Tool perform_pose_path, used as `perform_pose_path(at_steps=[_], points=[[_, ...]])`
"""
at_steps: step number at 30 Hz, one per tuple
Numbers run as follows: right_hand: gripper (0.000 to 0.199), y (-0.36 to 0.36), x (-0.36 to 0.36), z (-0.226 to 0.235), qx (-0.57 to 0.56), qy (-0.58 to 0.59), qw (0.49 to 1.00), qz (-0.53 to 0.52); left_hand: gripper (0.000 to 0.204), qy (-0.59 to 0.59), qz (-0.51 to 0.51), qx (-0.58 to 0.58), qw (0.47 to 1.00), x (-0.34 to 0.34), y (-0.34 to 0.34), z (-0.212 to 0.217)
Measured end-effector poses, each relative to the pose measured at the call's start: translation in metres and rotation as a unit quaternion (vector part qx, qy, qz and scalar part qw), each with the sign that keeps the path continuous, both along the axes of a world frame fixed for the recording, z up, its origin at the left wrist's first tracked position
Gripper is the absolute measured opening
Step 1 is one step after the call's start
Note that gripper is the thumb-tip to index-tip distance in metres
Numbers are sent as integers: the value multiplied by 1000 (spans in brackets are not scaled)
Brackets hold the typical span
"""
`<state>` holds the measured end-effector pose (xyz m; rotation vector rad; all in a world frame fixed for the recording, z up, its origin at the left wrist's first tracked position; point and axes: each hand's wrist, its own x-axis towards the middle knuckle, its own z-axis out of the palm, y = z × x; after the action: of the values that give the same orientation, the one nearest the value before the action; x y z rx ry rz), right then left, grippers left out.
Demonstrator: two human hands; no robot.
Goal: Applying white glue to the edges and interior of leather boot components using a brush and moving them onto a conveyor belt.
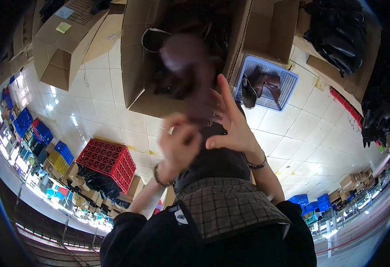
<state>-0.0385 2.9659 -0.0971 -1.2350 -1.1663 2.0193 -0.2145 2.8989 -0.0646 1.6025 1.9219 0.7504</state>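
Observation:
A brown leather-like piece (199, 91), smeared by motion, stretches from between my hands up over a large open cardboard box (135, 58). It resembles a boot upper, though the blur hides its exact shape. My left hand (180, 144) is by its lower end with fingers that look bent; blur hides whether they grip it. On the piece's right side, my right hand (234, 127) has its fingers stretched and thumb apart, close to or touching it. Inside the box lie dark leather pieces, among them one with a pale-rimmed opening (155, 40).
Right of the box, a light-blue plastic basket (288, 86) holds brown and black leather pieces. Black pieces (337, 35) fill a carton at the far right. Another open carton (55, 49) stands left, and a red crate (108, 162) sits on the tiled floor.

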Motion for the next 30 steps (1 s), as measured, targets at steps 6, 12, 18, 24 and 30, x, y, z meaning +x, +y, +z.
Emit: perform_pose_path(at_steps=[6, 12, 18, 24, 30], points=[[67, -2, 36, 35, -13, -125, 962, -241, 25, -215, -228, -5, 950, 32, 29, 0], [65, -36, 124, 7, 9, -262, 900, -348, 61, -15, -74, -173, 982, -16, 50, -119], [77, -50, 142, -34, 92, -458, 870, -157, 74, 217, -264, -285, 896, -62, 54, -227], [55, -43, 99, -34, 81, -310, 937, -142, 47, -273, 29, -280, 920, -106, 95, -173], [51, -36, 54, -26, 84, -211, 967, -118, 35, -381, 113, -309, 864, -84, 112, -80]])
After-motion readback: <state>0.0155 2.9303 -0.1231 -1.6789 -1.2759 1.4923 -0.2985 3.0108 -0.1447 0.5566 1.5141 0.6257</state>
